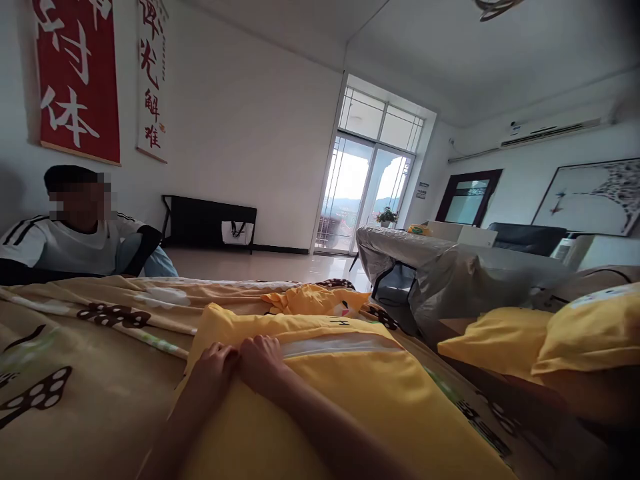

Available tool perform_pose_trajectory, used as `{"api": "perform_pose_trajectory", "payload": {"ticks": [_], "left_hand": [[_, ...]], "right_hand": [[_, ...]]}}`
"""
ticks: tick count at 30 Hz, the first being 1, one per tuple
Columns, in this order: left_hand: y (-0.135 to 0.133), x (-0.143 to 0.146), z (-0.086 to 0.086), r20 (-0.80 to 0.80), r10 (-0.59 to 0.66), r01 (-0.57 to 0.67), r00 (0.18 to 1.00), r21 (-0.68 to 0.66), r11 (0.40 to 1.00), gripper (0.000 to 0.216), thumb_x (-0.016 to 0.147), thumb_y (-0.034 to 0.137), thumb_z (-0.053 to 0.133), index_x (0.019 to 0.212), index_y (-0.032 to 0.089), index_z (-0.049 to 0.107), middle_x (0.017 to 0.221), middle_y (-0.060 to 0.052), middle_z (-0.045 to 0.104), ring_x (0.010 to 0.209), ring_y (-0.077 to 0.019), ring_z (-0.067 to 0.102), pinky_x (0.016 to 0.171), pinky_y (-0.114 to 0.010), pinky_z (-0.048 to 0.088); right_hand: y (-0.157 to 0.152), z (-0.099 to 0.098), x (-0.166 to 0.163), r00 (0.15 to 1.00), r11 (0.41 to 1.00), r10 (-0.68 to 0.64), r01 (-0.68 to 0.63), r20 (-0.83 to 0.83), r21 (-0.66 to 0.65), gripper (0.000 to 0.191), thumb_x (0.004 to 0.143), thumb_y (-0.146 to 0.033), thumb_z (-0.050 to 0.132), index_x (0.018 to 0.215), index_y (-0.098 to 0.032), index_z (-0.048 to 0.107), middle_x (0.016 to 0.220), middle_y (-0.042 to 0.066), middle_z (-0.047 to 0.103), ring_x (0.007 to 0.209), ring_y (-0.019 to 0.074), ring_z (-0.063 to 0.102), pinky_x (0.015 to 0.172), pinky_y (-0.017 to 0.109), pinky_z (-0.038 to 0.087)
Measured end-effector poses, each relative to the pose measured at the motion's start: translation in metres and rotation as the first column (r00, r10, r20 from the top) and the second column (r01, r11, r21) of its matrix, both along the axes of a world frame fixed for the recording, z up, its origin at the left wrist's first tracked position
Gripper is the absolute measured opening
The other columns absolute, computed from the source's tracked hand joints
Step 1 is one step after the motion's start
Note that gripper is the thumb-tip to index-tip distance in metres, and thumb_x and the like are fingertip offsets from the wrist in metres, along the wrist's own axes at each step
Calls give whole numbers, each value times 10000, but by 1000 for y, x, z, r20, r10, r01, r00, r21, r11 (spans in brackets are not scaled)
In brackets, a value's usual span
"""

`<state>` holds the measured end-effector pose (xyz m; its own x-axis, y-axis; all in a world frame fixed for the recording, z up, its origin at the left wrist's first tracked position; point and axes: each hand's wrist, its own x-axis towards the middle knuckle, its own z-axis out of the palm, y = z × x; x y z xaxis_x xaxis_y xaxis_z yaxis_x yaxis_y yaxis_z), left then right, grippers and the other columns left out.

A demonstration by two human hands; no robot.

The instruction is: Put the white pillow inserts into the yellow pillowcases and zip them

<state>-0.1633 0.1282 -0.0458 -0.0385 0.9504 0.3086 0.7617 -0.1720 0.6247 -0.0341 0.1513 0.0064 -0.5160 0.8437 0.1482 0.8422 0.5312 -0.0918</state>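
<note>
A plump yellow pillowcase [360,393] lies in front of me on a patterned bedspread [100,373]. Along its far side runs a long gap, where white filling or an inner pillow [340,345] shows. At the left end of that gap, my left hand [219,363] is closed on the yellow cloth. Right beside it, nearly touching, my right hand [261,361] has its fingers curled down onto the same cloth. The fingertips of both hands are partly hidden, so any zip or small part between them cannot be made out.
Crumpled yellow cloth [315,300] lies just beyond the pillowcase. More yellow pillows [590,330] are piled at the right. A person [85,233] sits beyond the bed's left side. A plastic-covered desk [450,267] stands at the back right.
</note>
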Motion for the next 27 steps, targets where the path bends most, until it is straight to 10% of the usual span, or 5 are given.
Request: {"api": "perform_pose_trajectory", "payload": {"ticks": [8,21,27], "left_hand": [[15,-12,-14,19,20,-20,1000,49,999,393,825,341,352,1001,149,647,1028,-130,624,995,-264,561,903,-418,433],[10,-12,-4,-69,31,-28,997,45,999,370,805,281,326,968,158,633,1019,-133,628,962,-271,576,864,-404,455],[6,-14,8,-79,-2,19,997,218,976,400,801,329,334,1000,174,646,1099,-136,630,1026,-279,562,902,-427,435]], "right_hand": [[5,-4,-5,995,996,-79,76,-53,-53,272,779,-300,544,943,-159,709,949,148,719,887,292,681,693,347,498],[-17,11,-17,981,978,155,-170,121,122,233,868,-124,458,959,-143,671,954,119,711,881,232,673,708,331,488],[-17,32,-13,991,998,-59,59,-122,0,237,828,-207,468,949,-133,659,944,139,708,830,259,671,631,313,459]]}}
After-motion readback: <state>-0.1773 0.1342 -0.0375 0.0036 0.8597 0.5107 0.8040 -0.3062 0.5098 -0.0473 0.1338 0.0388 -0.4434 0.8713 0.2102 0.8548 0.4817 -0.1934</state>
